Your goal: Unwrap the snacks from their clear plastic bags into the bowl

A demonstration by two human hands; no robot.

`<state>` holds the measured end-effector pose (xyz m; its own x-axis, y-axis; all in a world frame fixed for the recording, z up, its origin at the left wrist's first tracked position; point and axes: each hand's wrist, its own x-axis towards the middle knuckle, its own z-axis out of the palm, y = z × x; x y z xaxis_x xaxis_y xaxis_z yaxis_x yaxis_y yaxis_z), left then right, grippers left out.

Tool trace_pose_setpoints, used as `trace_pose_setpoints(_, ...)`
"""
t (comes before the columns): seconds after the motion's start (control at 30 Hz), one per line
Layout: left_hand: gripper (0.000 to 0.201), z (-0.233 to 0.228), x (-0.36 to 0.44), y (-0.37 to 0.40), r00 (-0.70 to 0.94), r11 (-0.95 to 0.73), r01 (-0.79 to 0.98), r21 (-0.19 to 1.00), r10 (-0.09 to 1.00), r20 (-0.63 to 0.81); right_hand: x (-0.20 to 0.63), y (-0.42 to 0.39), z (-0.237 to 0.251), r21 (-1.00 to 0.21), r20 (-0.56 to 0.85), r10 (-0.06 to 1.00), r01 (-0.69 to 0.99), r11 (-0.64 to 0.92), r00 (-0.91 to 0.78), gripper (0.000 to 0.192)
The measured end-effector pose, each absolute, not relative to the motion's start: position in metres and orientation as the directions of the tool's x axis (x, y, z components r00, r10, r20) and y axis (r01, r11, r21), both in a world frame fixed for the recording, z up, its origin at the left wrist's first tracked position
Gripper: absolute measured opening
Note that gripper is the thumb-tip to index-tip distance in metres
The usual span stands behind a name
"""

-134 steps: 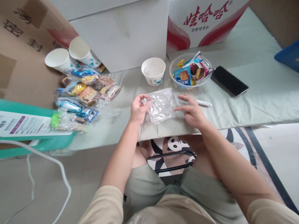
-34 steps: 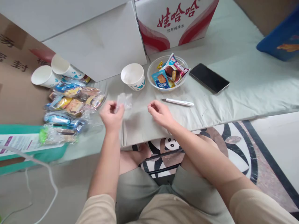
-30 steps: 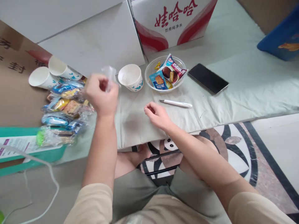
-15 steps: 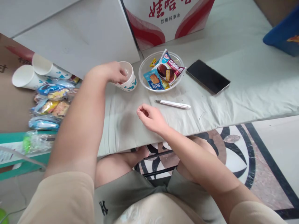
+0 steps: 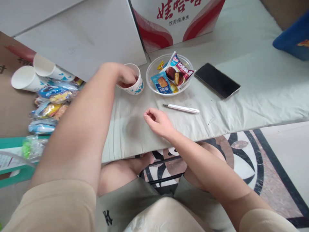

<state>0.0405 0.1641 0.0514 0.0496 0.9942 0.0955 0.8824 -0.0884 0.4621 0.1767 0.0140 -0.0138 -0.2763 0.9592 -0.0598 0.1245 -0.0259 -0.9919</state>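
Note:
My left hand (image 5: 126, 74) reaches down into a white paper cup (image 5: 136, 88) with a blue leaf pattern. Its fingers are inside the cup, hidden by the wall and the rim, so what they touch does not show. My right hand (image 5: 159, 122) rests on the pale green cloth (image 5: 130, 129), fingers curled into a loose fist with nothing seen in it. Between that hand and the phone lies a white utility knife (image 5: 183, 108). Just right of the cup stands a clear plastic bowl (image 5: 151, 87) with a chocolate pie packet (image 5: 177, 71) and a blue snack packet (image 5: 161, 82) in it.
A black phone (image 5: 217, 80) lies to the right. Behind stand a white box (image 5: 91, 38) and a red-and-white water carton (image 5: 178, 32). At left are paper cups (image 5: 25, 79) on their sides and several wrapped snacks (image 5: 49, 109). A blue object (image 5: 293, 38) stands far right.
My left hand has gone deeper into the cup, its fingers now below the rim. My right hand stays curled on the cloth. The view has shifted slightly.

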Motion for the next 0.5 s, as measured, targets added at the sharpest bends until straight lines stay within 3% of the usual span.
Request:
trace_pose_setpoints(0.13, 0.022, 0.065, 0.03, 0.142, -0.1, -0.104, 0.777, 0.621, 0.953, 0.285, 0.177, 0.014, -0.014, -0.99, -0.057, 0.964, 0.141, -0.02, -0.261, 0.015)
trace_pose_setpoints(0.27, 0.015, 0.069, 0.004, 0.111, -0.275, -0.192, 0.672, 0.716, 0.832, 0.481, 0.174, 0.014, -0.016, -0.99, -0.048, 0.965, 0.139, -0.012, -0.256, 0.017)
trace_pose_setpoints(0.37, 0.022, 0.054, -0.021, 0.066, -0.384, -0.204, 0.663, 0.72, 0.733, 0.561, 0.169, 0.012, -0.019, -0.989, -0.037, 0.965, 0.148, 0.002, -0.261, 0.019)
trace_pose_setpoints(0.5, 0.015, 0.038, -0.062, 0.005, -0.451, 0.042, 0.8, 0.599, 0.699, 0.555, 0.158, 0.004, -0.022, -0.982, -0.048, 0.962, 0.189, 0.004, -0.27, 0.02)
